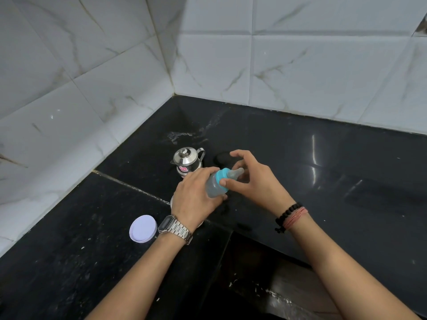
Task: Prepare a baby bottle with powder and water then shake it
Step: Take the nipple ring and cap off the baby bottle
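Head — baby bottle (216, 185) above counter edge (227, 236)

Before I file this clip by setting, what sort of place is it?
Most likely a home kitchen corner: a black stone counter meets marble-look wall tiles, a small steel pot stands near the corner, and the hands hold a baby bottle.

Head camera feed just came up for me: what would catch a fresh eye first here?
The baby bottle, tilted at centre above the black counter, held by the left hand while the right hand pinches its teal collar. Behind stands a steel pot; a white lid lies near the left wrist.
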